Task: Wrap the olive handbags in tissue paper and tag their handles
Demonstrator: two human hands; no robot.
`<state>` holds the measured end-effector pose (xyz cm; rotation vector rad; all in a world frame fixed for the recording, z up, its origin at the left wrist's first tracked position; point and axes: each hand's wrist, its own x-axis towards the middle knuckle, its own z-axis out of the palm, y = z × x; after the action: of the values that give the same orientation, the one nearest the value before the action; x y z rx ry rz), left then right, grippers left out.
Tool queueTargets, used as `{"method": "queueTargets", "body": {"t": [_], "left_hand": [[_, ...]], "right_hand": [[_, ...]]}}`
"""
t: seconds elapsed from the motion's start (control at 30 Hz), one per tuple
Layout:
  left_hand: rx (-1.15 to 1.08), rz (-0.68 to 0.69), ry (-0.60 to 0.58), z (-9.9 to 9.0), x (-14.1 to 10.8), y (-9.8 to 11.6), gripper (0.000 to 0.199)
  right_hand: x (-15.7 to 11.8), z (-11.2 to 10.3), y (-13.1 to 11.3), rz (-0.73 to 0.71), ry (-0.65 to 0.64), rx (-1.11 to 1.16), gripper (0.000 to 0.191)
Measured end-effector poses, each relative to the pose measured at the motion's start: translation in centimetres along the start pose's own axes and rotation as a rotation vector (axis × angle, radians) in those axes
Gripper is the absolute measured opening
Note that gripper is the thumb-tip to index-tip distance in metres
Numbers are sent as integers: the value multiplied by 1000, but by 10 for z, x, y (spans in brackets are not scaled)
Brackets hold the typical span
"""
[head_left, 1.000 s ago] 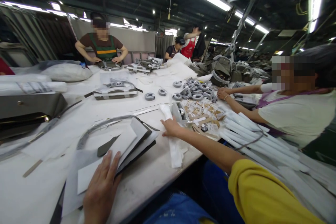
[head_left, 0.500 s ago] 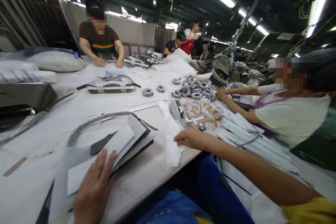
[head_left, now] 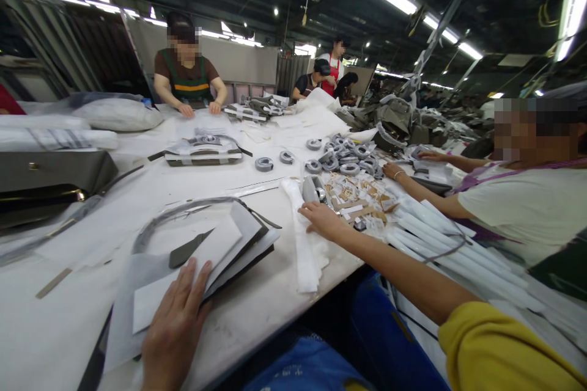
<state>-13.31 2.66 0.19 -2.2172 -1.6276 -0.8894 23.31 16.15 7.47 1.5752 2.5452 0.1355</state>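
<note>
My left hand (head_left: 177, 317) lies spread on a white card (head_left: 215, 244) over a dark bag wrapped in white sheets, its thumb by the bag's lower edge. A covered handle (head_left: 153, 220) loops out behind the bag, and a dark tab (head_left: 188, 249) rests beside the card. My right hand (head_left: 323, 220) reaches over a stack of white foam strips (head_left: 305, 256), its fingertips at the upper part of the stack. Those fingers are bent, and whether they pinch a strip is too small to tell. A grey tape dispenser (head_left: 314, 189) stands just beyond them.
Grey wrapped rolls (head_left: 343, 156) are piled beyond small tan parts (head_left: 362, 195). White tubes (head_left: 440, 238) lie at the right, near a co-worker's arms. A wrapped bag (head_left: 204, 153) sits ahead, with another person behind it. A large dark bag (head_left: 59, 177) is at the left.
My right hand has moved forward and slightly left along the foam strips, toward the dispenser. My left hand stays on the card. The view has shifted slightly.
</note>
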Motion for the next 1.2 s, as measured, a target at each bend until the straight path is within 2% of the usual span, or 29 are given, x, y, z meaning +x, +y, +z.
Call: {"method": "queueTargets", "body": {"t": [0.13,0.3,0.47,0.57,0.63,0.7,0.83,0.93,1.03,1.1,1.2], "left_hand": [[10,10,0,3,-1,-3,65],[16,28,14,5,-2,-6,61],[10,27,-2,5,-3,-7,64],[6,20,3,4,-2,-6,65],[1,5,13,4,-1,-6,65],[-9,-15,16,3,0,-5,66],[-25,-46,-4,3,-1,-6,66],[-28,-56,-10,3,-3,-7,66],[-28,-62,-12,3,-3,-7,66],[-36,-57,-8,2,-2,-7,66],[-42,-59,-6,2,-1,-6,65]], "right_hand": [[7,-1,-2,52,-42,-11,15],[7,-8,-3,95,-32,-18,25],[-7,-28,-2,130,21,12,28],[-24,-41,-18,130,59,38,28],[-39,-43,-39,95,85,113,27],[-55,-36,-67,22,110,260,25],[-79,-5,-122,-128,94,548,21],[-85,14,-143,-182,59,677,23],[-83,21,-145,-63,181,763,34],[-77,25,-144,64,236,707,46],[-61,40,-148,134,142,535,80]]}}
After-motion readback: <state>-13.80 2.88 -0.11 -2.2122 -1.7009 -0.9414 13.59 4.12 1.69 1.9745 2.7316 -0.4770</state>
